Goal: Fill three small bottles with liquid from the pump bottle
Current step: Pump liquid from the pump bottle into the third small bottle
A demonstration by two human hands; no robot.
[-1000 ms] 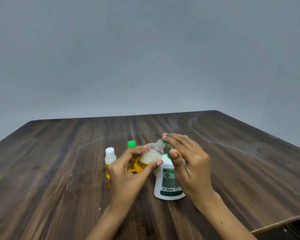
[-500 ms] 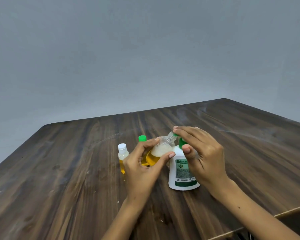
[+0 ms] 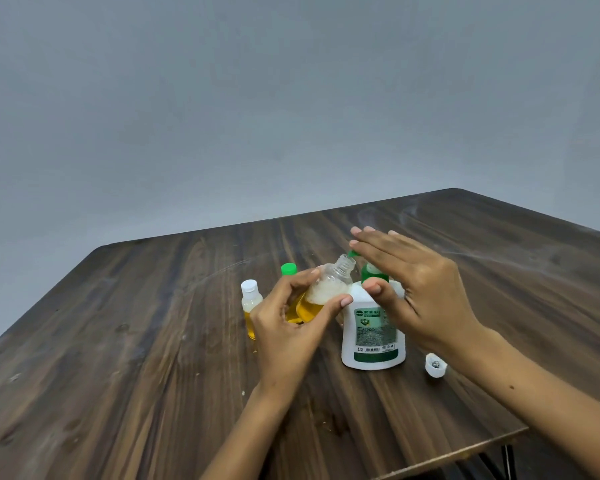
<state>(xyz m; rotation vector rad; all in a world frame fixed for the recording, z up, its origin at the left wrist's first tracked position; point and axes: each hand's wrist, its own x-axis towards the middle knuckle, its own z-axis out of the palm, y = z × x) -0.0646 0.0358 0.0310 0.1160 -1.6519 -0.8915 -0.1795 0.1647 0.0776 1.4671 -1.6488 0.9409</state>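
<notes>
My left hand (image 3: 288, 323) grips a small clear bottle (image 3: 321, 294), tilted with its open neck under the green spout of the white pump bottle (image 3: 373, 337). It holds yellow liquid with foam on top. My right hand (image 3: 413, 289) lies flat over the pump head, fingers stretched out, thumb against the pump's neck. Two more small bottles of yellow liquid stand behind my left hand: one with a white cap (image 3: 250, 299), one with a green cap (image 3: 289, 269), mostly hidden.
A loose white cap (image 3: 435, 365) lies on the dark wooden table (image 3: 118, 358) to the right of the pump bottle, under my right forearm. The table's right edge and a corner are close on the right. A plain grey wall stands behind.
My right hand's fingers have straightened and lifted, showing more of the green pump head. The view has swung left and down, and the loose white cap has come into sight.
</notes>
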